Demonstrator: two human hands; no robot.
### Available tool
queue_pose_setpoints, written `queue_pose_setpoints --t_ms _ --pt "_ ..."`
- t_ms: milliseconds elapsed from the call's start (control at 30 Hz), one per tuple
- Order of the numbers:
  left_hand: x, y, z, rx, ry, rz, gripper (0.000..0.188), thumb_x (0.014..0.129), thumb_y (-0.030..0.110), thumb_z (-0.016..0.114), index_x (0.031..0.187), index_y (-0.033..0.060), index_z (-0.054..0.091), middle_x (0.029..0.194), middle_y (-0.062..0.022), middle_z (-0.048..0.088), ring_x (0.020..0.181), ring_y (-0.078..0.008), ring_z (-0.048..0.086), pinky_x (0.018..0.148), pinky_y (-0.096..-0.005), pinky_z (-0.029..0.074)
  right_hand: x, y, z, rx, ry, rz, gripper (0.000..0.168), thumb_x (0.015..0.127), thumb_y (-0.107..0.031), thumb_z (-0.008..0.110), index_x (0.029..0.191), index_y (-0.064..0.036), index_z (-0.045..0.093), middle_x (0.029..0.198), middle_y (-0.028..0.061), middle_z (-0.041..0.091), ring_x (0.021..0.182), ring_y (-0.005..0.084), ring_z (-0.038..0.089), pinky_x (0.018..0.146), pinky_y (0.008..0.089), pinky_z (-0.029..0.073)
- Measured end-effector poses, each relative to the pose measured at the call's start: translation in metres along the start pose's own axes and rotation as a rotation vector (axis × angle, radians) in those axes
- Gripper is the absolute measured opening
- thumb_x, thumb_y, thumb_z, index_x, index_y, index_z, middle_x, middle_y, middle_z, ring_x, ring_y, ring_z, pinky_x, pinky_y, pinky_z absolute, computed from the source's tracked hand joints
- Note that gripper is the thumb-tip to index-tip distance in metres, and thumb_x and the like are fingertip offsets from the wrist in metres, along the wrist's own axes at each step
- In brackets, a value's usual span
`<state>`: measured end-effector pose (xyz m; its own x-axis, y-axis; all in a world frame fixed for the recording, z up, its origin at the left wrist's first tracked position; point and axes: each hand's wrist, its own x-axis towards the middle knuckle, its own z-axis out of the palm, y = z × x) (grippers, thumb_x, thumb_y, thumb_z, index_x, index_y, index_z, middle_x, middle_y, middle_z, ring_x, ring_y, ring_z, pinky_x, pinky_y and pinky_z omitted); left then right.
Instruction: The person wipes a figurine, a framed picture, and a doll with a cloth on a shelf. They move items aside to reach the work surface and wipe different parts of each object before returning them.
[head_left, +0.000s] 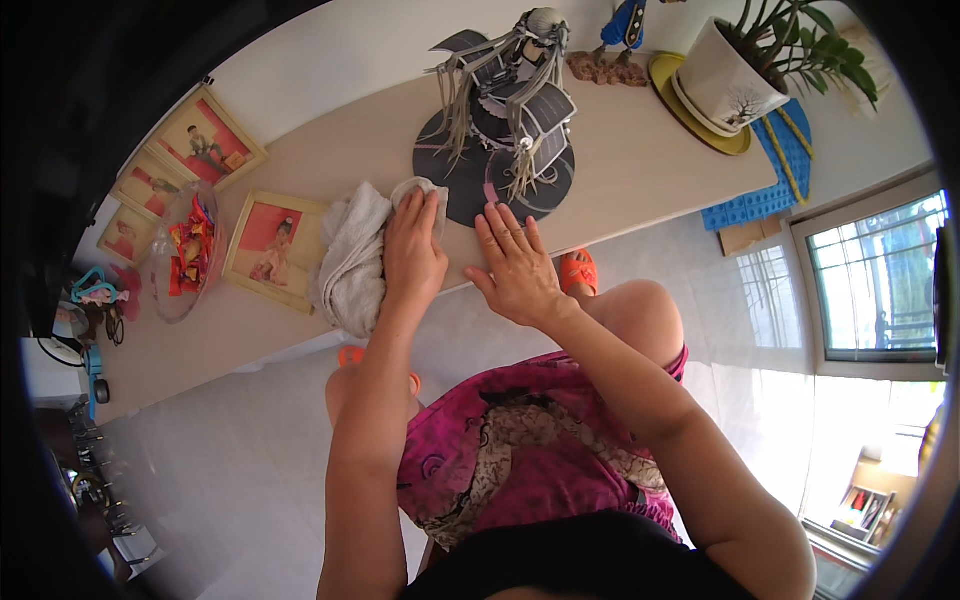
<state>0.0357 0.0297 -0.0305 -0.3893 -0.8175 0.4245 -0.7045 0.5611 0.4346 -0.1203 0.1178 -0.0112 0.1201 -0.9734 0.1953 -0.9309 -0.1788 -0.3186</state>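
My left hand (416, 247) presses a white cloth (435, 191) against the tabletop, beside the dark round base (457, 184) of a figurine. Bunched up on that hand's left side lies a pale grey towel (352, 262); whether it and the cloth are one piece is unclear. My right hand (517, 270) is bare and spread, palm down, with its fingertips at the near edge of the base. On the base stands a figurine (517, 97) with long silvery hair and grey panels.
Framed photographs (270, 251) and a clear bowl of wrapped sweets (191, 247) occupy the left of the tabletop (322, 161). Behind the base, a blue-clad figure (619, 37) stands on a brown rocky stand. A potted plant (731, 75) sits in a yellow saucer (664, 75) at right.
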Motion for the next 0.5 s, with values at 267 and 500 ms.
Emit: queue_pose_setpoints --t_ms 267,500 --pt "-0.002 0.015 -0.01 -0.12 -0.034 0.146 0.049 0.073 -0.01 0.052 0.118 0.0054 0.061 0.118 -0.0129 0.062 0.111 -0.0306 0.055 0.092 -0.0413 0.043 -0.017 0.017 -0.002 0.588 0.263 0.022 0.031 0.086 -0.015 0.06 0.115 -0.002 0.06 0.124 0.0196 0.056 0.124 0.0358 0.047 0.101 0.0429 0.04" --pt "-0.011 0.06 -0.008 -0.434 0.028 0.149 0.048 0.077 -0.013 0.045 0.116 0.0069 0.064 0.114 -0.0148 0.064 0.104 -0.029 0.061 0.085 -0.0341 0.049 -0.018 0.044 -0.047 0.618 0.245 0.263 0.02 0.084 -0.014 0.061 0.101 -0.003 0.065 0.102 0.0174 0.065 0.093 0.034 0.062 0.08 0.0397 0.05"
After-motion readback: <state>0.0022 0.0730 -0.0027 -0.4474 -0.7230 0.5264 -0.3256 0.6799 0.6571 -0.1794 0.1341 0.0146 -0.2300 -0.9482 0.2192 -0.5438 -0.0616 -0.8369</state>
